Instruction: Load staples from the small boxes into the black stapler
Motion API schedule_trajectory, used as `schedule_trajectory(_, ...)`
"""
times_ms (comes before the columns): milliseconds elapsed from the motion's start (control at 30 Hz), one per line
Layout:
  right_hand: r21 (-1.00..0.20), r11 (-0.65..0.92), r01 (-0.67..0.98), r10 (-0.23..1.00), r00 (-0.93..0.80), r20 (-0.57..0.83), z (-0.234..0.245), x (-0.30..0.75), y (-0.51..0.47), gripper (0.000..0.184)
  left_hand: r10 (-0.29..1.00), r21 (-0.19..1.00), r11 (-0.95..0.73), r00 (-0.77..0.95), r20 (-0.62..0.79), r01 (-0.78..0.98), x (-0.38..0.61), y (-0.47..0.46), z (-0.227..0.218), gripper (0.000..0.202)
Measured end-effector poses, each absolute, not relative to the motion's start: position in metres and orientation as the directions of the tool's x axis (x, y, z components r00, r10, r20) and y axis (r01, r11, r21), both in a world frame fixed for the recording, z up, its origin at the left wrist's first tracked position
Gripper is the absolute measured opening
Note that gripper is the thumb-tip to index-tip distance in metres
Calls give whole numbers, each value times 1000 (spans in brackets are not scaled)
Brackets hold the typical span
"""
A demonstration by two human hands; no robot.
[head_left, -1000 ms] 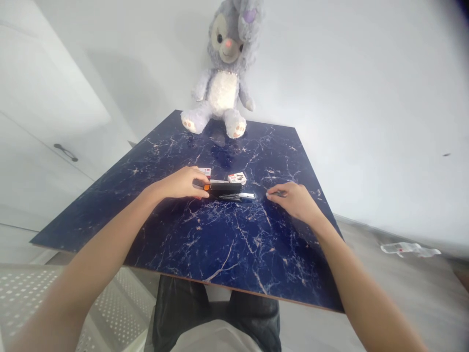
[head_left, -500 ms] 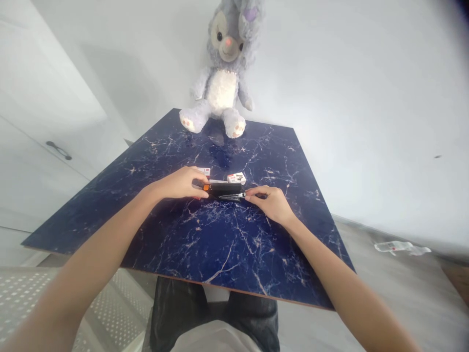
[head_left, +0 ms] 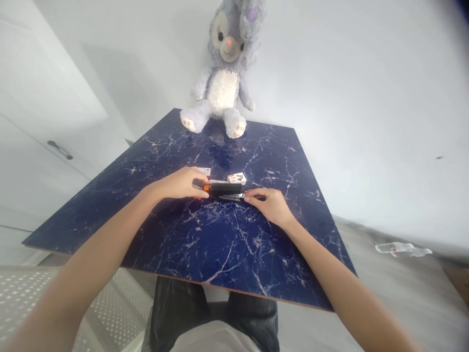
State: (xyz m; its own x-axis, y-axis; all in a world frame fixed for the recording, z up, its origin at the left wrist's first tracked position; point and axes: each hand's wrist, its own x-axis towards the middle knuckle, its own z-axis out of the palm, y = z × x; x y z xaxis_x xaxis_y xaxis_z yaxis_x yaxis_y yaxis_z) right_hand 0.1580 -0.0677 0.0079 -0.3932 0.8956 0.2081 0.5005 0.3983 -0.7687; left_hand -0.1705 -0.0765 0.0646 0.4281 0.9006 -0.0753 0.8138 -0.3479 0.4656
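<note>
A black stapler with an orange end [head_left: 223,187] lies opened on the dark blue marble-pattern table [head_left: 220,244]. Its metal magazine [head_left: 230,196] shows below the black top. My left hand [head_left: 181,183] is closed on the stapler's left, orange end. My right hand [head_left: 269,203] pinches the right end of the metal part with fingers pressed together. Two small white staple boxes lie just behind: one [head_left: 236,178] near the stapler's right end, the other [head_left: 204,171] partly hidden behind my left hand.
A grey plush rabbit [head_left: 223,73] sits at the table's far edge against the white wall. A white cabinet door with a dark handle [head_left: 59,150] stands to the left. A crumpled clear plastic bottle [head_left: 401,248] lies on the floor at right.
My right hand has moved left across the table from the bare surface to the stapler's right end and closed on it. The left hand has stayed put.
</note>
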Motion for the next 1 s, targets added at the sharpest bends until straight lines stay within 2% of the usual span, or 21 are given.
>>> schedule_trajectory(100,-742,408,532,901,-369,230,14,158,-75,16,891,459,-375,449,-60,805,-170,-77,65,35)
schedule_trajectory(267,-823,179,540,981,-163,106,23,155,-105,47,867,444,-442,498,-12,780,-164,-79,66,29)
schedule_trajectory(467,-917,129,377,968,-248,34,16,129,-125,83,875,455,-432,484,2,779,-159,-82,65,26)
schedule_trajectory(600,-984,-9,179,961,-269,-58,13,114,-123,91,882,496,-412,471,8,764,-158,-82,63,34)
schedule_trajectory(700,-990,-88,109,957,-266,-114,13,112,-125,93,888,515,-400,460,13,758,-160,-81,61,41)
schedule_trajectory(833,-989,-82,122,942,-314,-116,11,113,-126,92,904,489,-379,427,15,785,-155,-85,63,43)
schedule_trajectory(1000,-996,-38,85,918,-392,-68,12,118,-101,92,918,430,-373,393,45,822,-105,-109,62,32)
